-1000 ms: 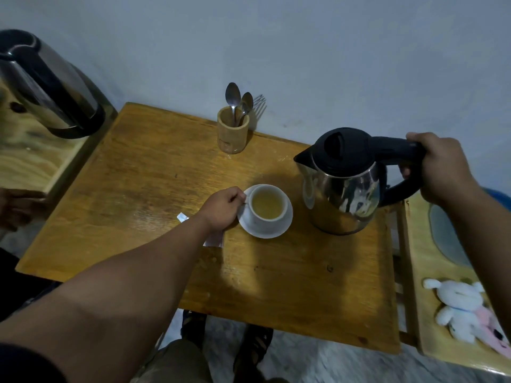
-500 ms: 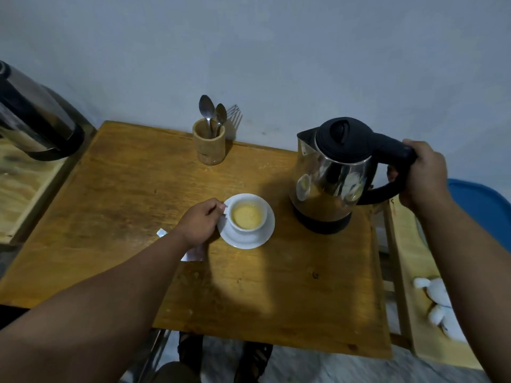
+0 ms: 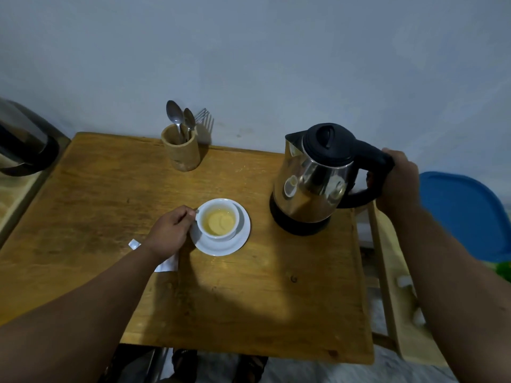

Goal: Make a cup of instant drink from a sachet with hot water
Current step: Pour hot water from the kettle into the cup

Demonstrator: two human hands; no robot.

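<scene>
On the wooden counter (image 3: 83,217) a steel kettle (image 3: 312,183) stands upright at the right, its black handle wrapped by the right hand (image 3: 398,183). Left of it, a white cup (image 3: 218,221) of pale yellow drink sits on a saucer (image 3: 237,241), the left hand (image 3: 170,233) pinching the cup's handle. A white sachet (image 3: 166,265) lies partly under that wrist.

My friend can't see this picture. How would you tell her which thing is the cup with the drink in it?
Start at the wooden table against the grey wall. Near its middle sits a white saucer, and the cup stands on it, with the left hand at its handle. It is the only small white thing holding pale yellow drink; the shiny kettle to its right is taller, with a black lid.
</scene>
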